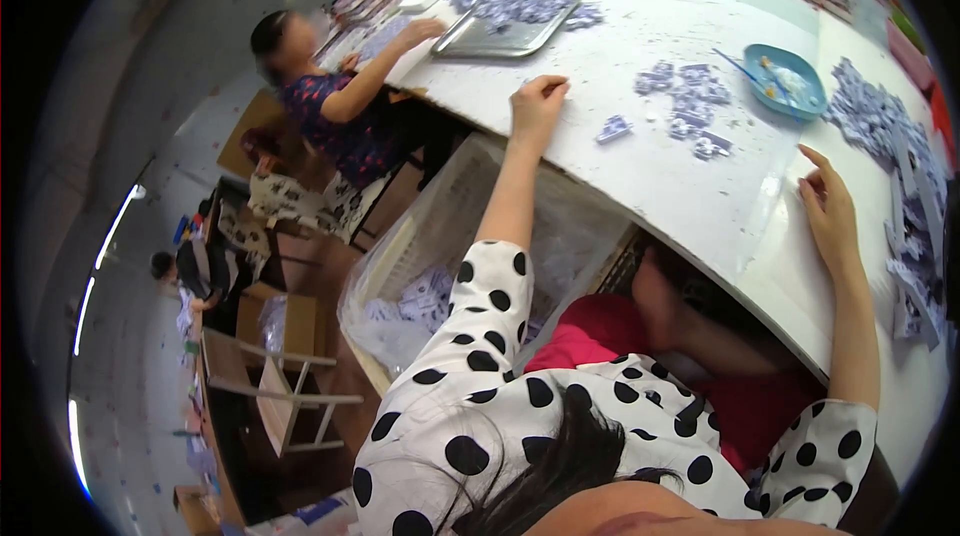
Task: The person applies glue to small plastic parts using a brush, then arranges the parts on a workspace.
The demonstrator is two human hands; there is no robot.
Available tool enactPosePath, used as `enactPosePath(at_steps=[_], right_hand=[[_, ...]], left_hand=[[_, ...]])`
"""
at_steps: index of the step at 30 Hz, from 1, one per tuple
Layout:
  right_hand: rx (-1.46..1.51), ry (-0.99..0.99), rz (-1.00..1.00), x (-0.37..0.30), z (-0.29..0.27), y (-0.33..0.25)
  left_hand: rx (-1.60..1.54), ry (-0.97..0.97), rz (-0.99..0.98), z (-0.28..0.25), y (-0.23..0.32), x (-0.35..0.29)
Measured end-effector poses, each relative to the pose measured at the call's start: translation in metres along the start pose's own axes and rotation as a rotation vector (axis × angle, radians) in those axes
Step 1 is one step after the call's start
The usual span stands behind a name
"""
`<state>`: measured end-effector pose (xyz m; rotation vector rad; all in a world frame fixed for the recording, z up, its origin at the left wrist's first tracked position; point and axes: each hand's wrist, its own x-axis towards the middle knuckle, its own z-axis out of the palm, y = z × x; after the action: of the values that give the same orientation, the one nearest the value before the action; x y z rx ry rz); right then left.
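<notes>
My left hand (538, 114) is over the near left edge of the white table (620, 171). Its thumb and fingertips are pressed together, and whatever may be between them is too small or hidden to see. To its right lies a single small white-and-purple piece (614, 129), with a loose cluster of similar pieces (690, 96) just beyond. My right hand (828, 211) hovers at or rests on the table's right part, fingers loosely curved and apart, holding nothing visible. Beyond it stands a blue dish (822, 94) containing small bits, with a thin blue stick-like tool (735, 64) across its rim.
Heaped pieces (868, 111) and long pale strips (908, 206) lie at the right. A metal tray (490, 55) with a pile of pieces is far left, near a co-worker (335, 91). Below the table's left edge stands a plastic-lined crate (385, 271). A wooden chair (275, 401) stands behind.
</notes>
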<state>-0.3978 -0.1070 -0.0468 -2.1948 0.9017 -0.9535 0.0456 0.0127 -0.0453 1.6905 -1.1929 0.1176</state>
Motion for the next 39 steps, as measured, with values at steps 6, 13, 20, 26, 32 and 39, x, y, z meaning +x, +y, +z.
enactPosePath(at_steps=[6,13,20,26,32,39], right_hand=[[-0.062,0.021,-0.015,0.000,0.002,-0.010],[-0.065,0.004,-0.020,-0.005,-0.001,-0.015],[-0.072,0.006,-0.005,0.001,0.001,-0.007],[-0.041,-0.026,-0.027,0.006,0.005,-0.002],[-0.031,-0.014,0.000,0.001,0.004,0.002],[-0.068,-0.031,0.032,0.003,0.005,0.000]], left_hand=[[-0.092,-0.038,-0.057,-0.004,-0.007,-0.006],[-0.331,-0.105,-0.164,-0.004,0.011,-0.028],[-0.345,-0.085,-0.043,0.006,0.009,-0.029],[-0.306,-0.130,-0.146,0.007,0.018,-0.035],[-0.155,-0.220,0.067,0.004,0.028,-0.042],[-0.147,-0.325,-0.017,0.003,0.039,-0.035]])
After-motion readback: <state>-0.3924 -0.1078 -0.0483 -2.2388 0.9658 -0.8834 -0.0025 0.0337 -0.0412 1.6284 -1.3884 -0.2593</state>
